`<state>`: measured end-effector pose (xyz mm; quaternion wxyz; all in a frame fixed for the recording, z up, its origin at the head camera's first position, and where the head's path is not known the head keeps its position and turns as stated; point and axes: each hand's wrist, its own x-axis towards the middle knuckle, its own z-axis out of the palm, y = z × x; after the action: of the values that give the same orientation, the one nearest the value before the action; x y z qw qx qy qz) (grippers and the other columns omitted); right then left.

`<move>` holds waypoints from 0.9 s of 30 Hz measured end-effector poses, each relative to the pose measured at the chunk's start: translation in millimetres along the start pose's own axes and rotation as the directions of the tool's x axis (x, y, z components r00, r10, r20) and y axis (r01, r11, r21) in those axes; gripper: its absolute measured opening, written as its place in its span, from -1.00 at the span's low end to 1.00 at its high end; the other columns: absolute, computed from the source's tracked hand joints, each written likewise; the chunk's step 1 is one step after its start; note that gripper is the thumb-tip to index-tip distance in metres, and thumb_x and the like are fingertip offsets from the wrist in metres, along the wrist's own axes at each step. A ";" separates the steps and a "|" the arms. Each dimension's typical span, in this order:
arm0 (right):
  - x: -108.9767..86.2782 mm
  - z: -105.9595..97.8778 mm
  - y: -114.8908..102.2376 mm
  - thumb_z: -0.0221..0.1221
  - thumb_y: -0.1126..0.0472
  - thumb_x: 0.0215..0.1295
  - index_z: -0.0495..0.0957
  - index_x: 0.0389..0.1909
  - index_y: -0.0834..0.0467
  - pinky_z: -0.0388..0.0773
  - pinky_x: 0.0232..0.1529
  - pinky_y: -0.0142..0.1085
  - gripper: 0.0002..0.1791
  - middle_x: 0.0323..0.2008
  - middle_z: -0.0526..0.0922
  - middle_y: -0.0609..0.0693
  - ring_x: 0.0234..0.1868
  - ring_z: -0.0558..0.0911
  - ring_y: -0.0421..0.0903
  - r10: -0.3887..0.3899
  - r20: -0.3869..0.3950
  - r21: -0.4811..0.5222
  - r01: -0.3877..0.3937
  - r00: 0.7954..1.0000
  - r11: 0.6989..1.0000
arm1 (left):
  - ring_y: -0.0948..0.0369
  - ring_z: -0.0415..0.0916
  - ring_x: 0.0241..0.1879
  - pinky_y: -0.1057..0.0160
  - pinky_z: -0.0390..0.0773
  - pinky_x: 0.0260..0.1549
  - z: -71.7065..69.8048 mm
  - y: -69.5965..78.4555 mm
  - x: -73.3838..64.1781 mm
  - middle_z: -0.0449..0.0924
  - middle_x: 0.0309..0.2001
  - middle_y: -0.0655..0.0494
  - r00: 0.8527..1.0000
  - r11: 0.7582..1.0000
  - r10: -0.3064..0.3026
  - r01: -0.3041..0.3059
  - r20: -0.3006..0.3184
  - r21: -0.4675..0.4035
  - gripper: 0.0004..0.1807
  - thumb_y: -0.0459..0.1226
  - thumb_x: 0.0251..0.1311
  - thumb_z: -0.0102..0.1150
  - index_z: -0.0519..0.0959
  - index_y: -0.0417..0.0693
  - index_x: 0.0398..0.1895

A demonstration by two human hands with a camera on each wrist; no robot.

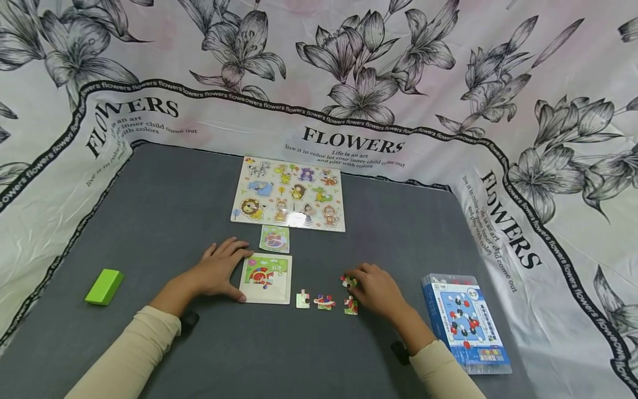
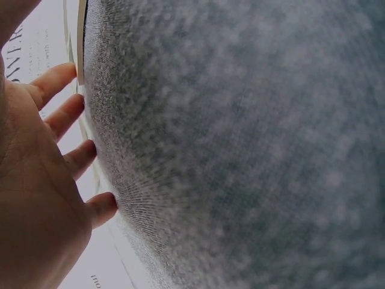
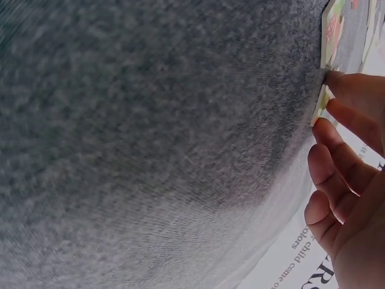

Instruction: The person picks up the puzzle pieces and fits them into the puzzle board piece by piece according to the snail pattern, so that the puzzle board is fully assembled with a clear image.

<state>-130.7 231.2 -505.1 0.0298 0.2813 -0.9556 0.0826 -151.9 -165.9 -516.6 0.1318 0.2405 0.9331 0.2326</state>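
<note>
My left hand (image 1: 219,270) spreads along the left side of a square puzzle board (image 1: 266,296), thumb by its lower corner and fingers by the upper one. In the left wrist view its fingers are nearly straight, one at the board's edge (image 2: 81,48). Part of a colourful picture is laid inside the frame. My right hand (image 1: 374,288) pinches a red and green puzzle piece (image 1: 348,281) between thumb and fingers, low over the table. Nearer me lies a red puzzle piece (image 1: 351,306). A striped piece (image 1: 324,302) and a pale piece (image 1: 302,299) lie between it and the board.
A small picture card (image 1: 274,239) lies behind the board, below a large animal puzzle board (image 1: 294,194). A green block (image 1: 104,287) is at left; a blue-and-white box (image 1: 466,324) with a molecule picture lies at right. Flower-print cloth (image 1: 349,77) rises beyond the grey table.
</note>
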 end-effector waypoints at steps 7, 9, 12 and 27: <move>12.0 -0.6 -12.2 0.40 0.16 0.10 0.69 -0.08 0.05 0.57 -0.29 -0.15 -0.68 -0.25 0.64 -0.03 -0.27 0.60 -0.07 -0.064 -0.013 -0.015 0.064 0.998 0.998 | -0.21 -0.14 0.47 -0.44 -0.14 0.27 -1.4 0.3 -1.0 0.10 0.45 -0.11 1.000 1.000 -0.004 0.004 0.000 -0.002 0.14 0.24 -0.33 0.53 0.31 -0.04 0.38; 20.3 -0.2 -21.0 0.40 0.15 0.11 0.69 -0.07 0.02 0.57 -0.26 -0.16 -0.68 -0.24 0.64 -0.04 -0.24 0.60 -0.07 -0.091 -0.009 -0.008 0.091 0.996 0.996 | -0.21 -0.14 0.47 -0.44 -0.13 0.27 -1.7 0.8 -1.4 0.10 0.45 -0.11 1.000 1.000 -0.005 0.005 0.003 0.001 0.13 0.23 -0.32 0.53 0.31 -0.04 0.38; 34.0 1.3 -36.3 0.38 0.14 0.14 0.68 -0.04 -0.01 0.58 -0.20 -0.17 -0.67 -0.18 0.65 -0.06 -0.18 0.61 -0.08 -0.127 0.004 0.026 0.127 0.992 0.992 | -0.22 -0.15 0.47 -0.44 -0.13 0.27 -2.4 2.6 -2.0 0.09 0.45 -0.12 1.000 1.000 -0.007 0.007 0.008 0.001 0.13 0.21 -0.32 0.53 0.31 -0.06 0.38; 82.4 19.4 -95.1 0.30 0.08 0.25 0.66 0.01 -0.06 0.54 -0.24 -0.25 -0.71 -0.13 0.65 -0.11 -0.20 0.58 -0.16 -0.266 0.067 0.051 0.263 0.962 0.963 | -0.19 -0.16 0.49 -0.42 -0.15 0.29 -2.4 3.0 -3.7 0.09 0.46 -0.11 1.000 1.000 -0.014 0.014 0.000 -0.007 0.12 0.17 -0.31 0.56 0.32 -0.05 0.38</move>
<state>-148.5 105.2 -502.2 -0.0005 0.4099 -0.9079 0.0875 -148.5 -166.4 -512.5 0.1345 0.2337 0.9338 0.2350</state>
